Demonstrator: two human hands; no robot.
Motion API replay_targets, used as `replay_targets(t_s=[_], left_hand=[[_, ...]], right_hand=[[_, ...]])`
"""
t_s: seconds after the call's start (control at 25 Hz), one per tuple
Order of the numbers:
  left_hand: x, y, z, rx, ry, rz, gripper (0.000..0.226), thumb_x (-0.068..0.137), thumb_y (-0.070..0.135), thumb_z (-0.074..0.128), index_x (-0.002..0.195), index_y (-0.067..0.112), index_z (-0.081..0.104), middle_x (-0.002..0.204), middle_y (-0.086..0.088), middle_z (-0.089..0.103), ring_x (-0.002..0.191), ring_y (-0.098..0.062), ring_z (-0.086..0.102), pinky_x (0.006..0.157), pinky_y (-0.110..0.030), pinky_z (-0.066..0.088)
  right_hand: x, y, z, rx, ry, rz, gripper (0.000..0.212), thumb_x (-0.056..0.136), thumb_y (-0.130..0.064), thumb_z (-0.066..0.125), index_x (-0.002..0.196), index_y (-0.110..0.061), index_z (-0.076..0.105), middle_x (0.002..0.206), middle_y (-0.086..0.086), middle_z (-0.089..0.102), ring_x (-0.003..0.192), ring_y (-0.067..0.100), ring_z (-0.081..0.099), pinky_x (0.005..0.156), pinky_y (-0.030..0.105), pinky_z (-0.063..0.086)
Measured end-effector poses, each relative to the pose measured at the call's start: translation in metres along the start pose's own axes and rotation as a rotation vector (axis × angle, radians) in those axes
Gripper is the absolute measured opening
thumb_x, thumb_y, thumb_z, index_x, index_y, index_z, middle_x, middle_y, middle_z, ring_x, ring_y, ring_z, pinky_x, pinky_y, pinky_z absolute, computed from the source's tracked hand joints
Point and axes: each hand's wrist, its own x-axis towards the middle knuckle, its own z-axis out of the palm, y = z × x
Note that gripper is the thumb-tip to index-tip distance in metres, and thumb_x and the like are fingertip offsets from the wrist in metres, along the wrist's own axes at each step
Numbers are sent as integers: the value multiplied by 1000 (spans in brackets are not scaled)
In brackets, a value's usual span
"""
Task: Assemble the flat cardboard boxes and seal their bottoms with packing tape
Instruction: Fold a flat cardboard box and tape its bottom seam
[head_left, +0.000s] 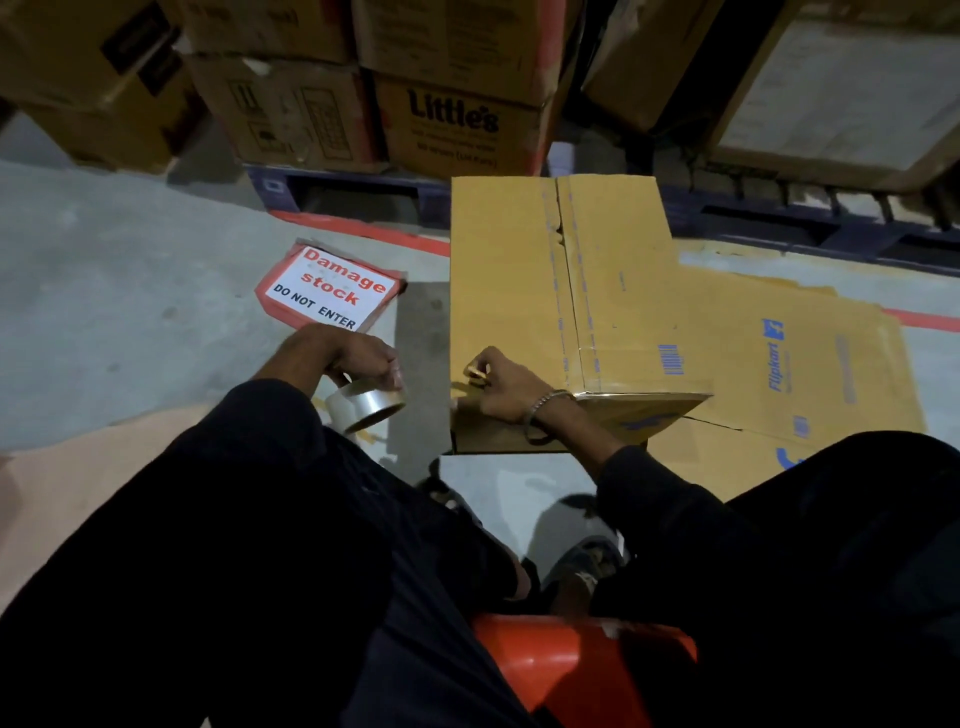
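Head view looks down on an assembled cardboard box (556, 291) standing on the concrete floor (104, 291), its flaps folded shut on top with clear tape running along the centre seam. The right hand (498, 389) sits at the box's near edge, fingers curled, thumb and fingertips pinching something small and pale against the cardboard; whether that is the tape's end cannot be told. A metal bracelet (545, 402) circles that wrist. Over to the left, apart from the box, the left hand (366, 361) grips a roll of clear packing tape (366, 408), fingers curled over its top rim, the roll hanging just above the floor beside the person's knee. To the right of the box, flat cardboard boxes (800, 374) with blue print lie on the floor, one tucked under the box's near right corner. Left of the box lies a red-bordered sign (330, 288) reading "Damage stock, DO NOT ENTER". Behind, stacked brown cartons (457, 124), one marked "Little's", rest on a dark blue pallet (353, 189). Down at the bottom, dark trouser legs flank an orange seat (576, 660).
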Motion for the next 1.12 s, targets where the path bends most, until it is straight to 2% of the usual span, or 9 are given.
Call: replay_targets(t_s=[0.08, 0.16, 0.24, 0.36, 0.44, 0.68, 0.84, 0.96, 1.12], left_hand=[[6, 0, -1, -103, 54, 39, 19, 101, 17, 62, 119, 15, 68, 122, -10, 66, 110, -28, 65, 94, -45, 57], [14, -1, -4, -235, 160, 69, 16, 101, 17, 62, 115, 16, 69, 122, -17, 65, 103, -30, 64, 83, -42, 54], [23, 6, -8, -357, 297, 95, 13, 100, 16, 61, 111, 14, 68, 114, -20, 65, 87, -25, 57, 71, -35, 48], [34, 26, -12, -489, 461, 114, 14, 101, 19, 61, 114, 15, 66, 103, -13, 61, 77, -20, 51, 61, -29, 43], [41, 37, -15, -555, 532, 104, 14, 102, 18, 60, 115, 19, 64, 99, -10, 58, 76, -19, 50, 59, -28, 42], [68, 64, -17, -566, 541, 62, 26, 100, 7, 54, 123, 16, 60, 98, -8, 55, 79, -17, 49, 61, -29, 42], [80, 72, -17, -711, 530, 31, 19, 99, 8, 58, 109, 22, 64, 121, -14, 62, 107, -29, 60, 94, -44, 55], [83, 70, -16, -789, 504, 17, 20, 98, 7, 57, 100, 26, 63, 122, -17, 65, 100, -26, 60, 91, -44, 56], [79, 65, -11, -792, 496, 19, 19, 98, 6, 58, 107, 22, 64, 115, -21, 65, 99, -29, 60, 93, -47, 56]], right_hand=[[-8, 15, -25, 166, 2, 62, 44, 102, -41, 60, 130, -12, 43, 115, 9, 61, 96, 22, 59, 73, 32, 44], [-13, 37, -59, 46, 98, 122, 37, 110, -38, 41, 130, -6, 43, 110, 13, 60, 89, 24, 56, 70, 34, 42], [-14, 67, -94, -111, 281, 174, 35, 110, -26, 39, 130, 2, 42, 115, 22, 61, 94, 33, 58, 74, 37, 41], [-9, 104, -129, -331, 461, 289, 63, 105, -12, 46, 157, 4, 15, 143, 28, 48, 119, 45, 57, 90, 48, 49], [3, 116, -142, -442, 539, 310, 72, 104, -12, 49, 161, 2, 7, 149, 25, 43, 126, 43, 53, 94, 50, 50], [41, 135, -134, -659, 638, 341, 56, 103, -25, 43, 149, 4, 35, 134, 18, 45, 119, 36, 43, 90, 48, 43], [44, 133, -147, -472, 756, 373, 60, 100, -53, 45, 132, -3, 54, 131, 17, 48, 121, 37, 43, 92, 49, 40], [38, 151, -162, -153, 778, 528, 66, 97, -58, 48, 141, -9, 45, 143, 19, 44, 130, 42, 42, 101, 56, 39], [26, 172, -171, 209, 628, 590, 72, 96, -64, 46, 147, -15, 35, 144, 22, 46, 125, 49, 50, 104, 60, 44]])
